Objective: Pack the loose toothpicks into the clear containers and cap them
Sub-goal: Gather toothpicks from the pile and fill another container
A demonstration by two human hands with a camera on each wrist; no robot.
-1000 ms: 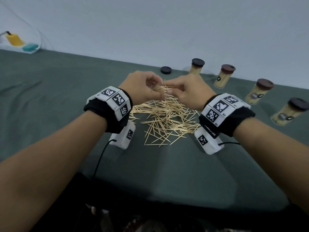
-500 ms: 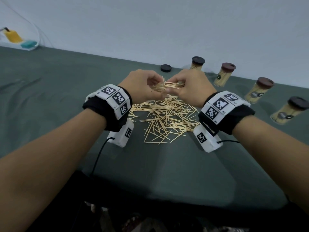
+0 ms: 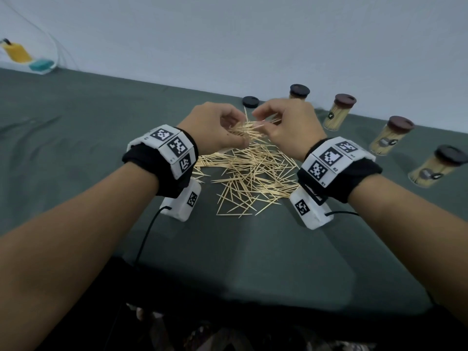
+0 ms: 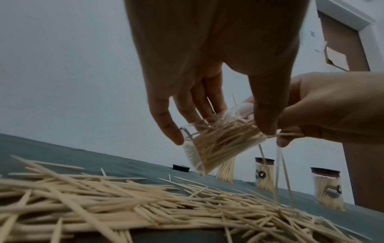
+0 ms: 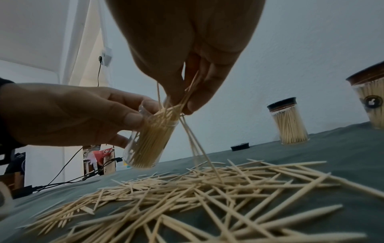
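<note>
My left hand (image 3: pixel 234 133) grips a clear, uncapped container (image 4: pixel 216 144), tilted and partly filled with toothpicks, above the far side of the loose toothpick pile (image 3: pixel 250 178). My right hand (image 3: pixel 260 120) pinches a small bunch of toothpicks at the container's mouth (image 5: pixel 166 106). A few toothpicks (image 5: pixel 197 144) hang and fall from that bunch toward the pile (image 5: pixel 207 189). A loose black cap (image 3: pixel 250 101) lies on the green cloth beyond my hands. In the head view the container is hidden between my hands.
Several capped, filled containers stand in a row at the back right, from the nearest to the wall (image 3: pixel 299 91) to the nearest to me (image 3: pixel 436 167). The wall runs close behind them. Yellow and teal items (image 3: pixel 17 53) sit far left. The table's front edge (image 3: pixel 253 295) lies near me.
Both hands stayed together above the pile. The right hand's fingers have lifted slightly at the container's mouth, and a few toothpicks now slip down toward the pile.
</note>
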